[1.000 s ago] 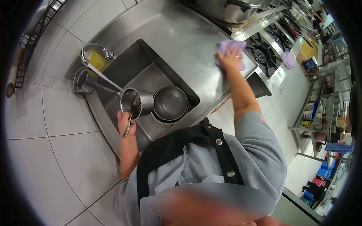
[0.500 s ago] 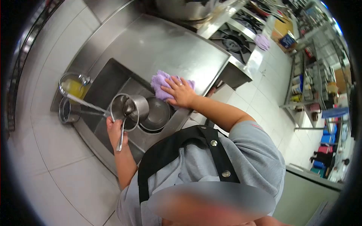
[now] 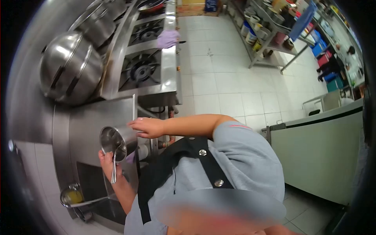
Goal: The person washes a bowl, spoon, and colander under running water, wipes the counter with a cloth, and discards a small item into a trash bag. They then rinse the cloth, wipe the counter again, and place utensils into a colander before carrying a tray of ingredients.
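The left hand (image 3: 107, 161) is clenched around the handle of a metal saucepan (image 3: 128, 140), above the steel counter (image 3: 92, 119), on the near side of the stove (image 3: 169, 74). A metal spoon (image 3: 114, 170) leans in it, its handle by the same hand. The right hand (image 3: 149, 127) is at the saucepan's right side; whether it grips or touches it cannot be told. A purple cloth (image 3: 130, 158) shows just beside the saucepan, partly hidden.
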Available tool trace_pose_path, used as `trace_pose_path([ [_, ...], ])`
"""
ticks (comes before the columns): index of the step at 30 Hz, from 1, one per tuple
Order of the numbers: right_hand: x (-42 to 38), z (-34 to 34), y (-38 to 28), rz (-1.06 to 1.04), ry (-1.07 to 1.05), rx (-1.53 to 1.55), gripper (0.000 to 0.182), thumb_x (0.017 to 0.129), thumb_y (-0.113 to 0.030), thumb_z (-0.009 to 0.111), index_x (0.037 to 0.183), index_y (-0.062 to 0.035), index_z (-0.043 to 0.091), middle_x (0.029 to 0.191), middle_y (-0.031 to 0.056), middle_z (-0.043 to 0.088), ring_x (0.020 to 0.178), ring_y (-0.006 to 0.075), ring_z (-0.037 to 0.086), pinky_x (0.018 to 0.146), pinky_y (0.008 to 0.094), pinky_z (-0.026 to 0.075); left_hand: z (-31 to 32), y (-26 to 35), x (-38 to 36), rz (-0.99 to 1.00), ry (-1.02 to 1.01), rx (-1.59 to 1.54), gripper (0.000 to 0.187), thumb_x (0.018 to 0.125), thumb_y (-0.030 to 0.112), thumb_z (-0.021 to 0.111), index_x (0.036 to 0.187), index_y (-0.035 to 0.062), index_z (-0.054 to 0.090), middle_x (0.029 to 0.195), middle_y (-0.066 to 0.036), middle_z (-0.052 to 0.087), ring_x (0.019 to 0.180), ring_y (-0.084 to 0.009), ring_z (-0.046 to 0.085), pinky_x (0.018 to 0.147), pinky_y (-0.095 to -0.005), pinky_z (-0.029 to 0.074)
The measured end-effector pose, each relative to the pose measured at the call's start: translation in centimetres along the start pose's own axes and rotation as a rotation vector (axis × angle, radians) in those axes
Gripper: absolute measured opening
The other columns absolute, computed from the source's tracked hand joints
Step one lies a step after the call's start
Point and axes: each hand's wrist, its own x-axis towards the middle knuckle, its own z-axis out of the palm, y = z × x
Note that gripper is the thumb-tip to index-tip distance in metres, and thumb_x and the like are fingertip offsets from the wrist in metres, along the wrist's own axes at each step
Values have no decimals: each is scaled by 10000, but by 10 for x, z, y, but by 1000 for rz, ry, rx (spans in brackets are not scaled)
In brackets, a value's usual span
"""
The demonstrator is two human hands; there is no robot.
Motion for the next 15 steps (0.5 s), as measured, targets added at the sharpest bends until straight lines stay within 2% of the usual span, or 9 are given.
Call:
trace_pose_path([
  [1,-25,-24,4,91,42,-38,427,885,-241,513,1250,-29,442,1188,192,532,1110,316,514,931,364,408,29,-13,8,-42,-32,30,217,767,-45,460,944,79,441,710,5,488,481,-65,440,391,-187,358],
  [4,-96,-111,-4,418,296,326,447,909,-265,500,1270,-23,401,1044,178,579,997,290,562,851,367,448,117,-63,31,-134,-147,-35,207,763,-34,474,936,77,447,680,16,465,479,-68,427,370,-204,333],
  [5,-121,-132,-2,480,368,267,470,905,-267,512,1294,-42,375,1034,158,565,942,286,567,834,360,453,144,-82,40,-177,-244,64,194,763,-11,483,933,75,444,693,11,472,491,-73,436,373,-212,343],
  [6,-139,-155,-14,574,425,114,505,882,-263,546,1310,-69,359,1062,138,545,956,300,548,843,373,444,172,-99,49,-219,-341,164,185,764,12,493,931,72,442,706,5,478,502,-78,445,375,-221,354],
  [8,-172,-194,-25,423,476,-362,524,822,-244,608,1287,-104,412,1085,122,527,996,295,522,856,399,427,237,-133,52,-302,-422,248,183,758,56,514,923,84,441,723,-11,488,522,-97,461,380,-231,370],
  [11,-202,-238,-32,300,370,-749,485,758,-219,646,1209,-124,496,1030,95,543,1012,267,507,842,410,418,326,-186,46,-438,-518,362,171,760,52,513,907,101,440,720,-27,488,521,-122,465,404,-257,403],
  [14,-241,-256,-2,438,206,-781,410,733,-203,651,1123,-127,550,942,59,565,952,230,531,795,391,415,392,-251,56,-433,-728,414,160,768,39,506,893,95,425,717,-33,481,536,-124,471,422,-279,411],
  [15,-253,-264,4,506,196,-833,340,742,-194,639,1068,-131,567,869,31,577,903,216,544,756,377,409,414,-269,56,-424,-768,386,154,768,38,506,885,93,422,702,-32,473,517,-120,457,410,-278,393],
])
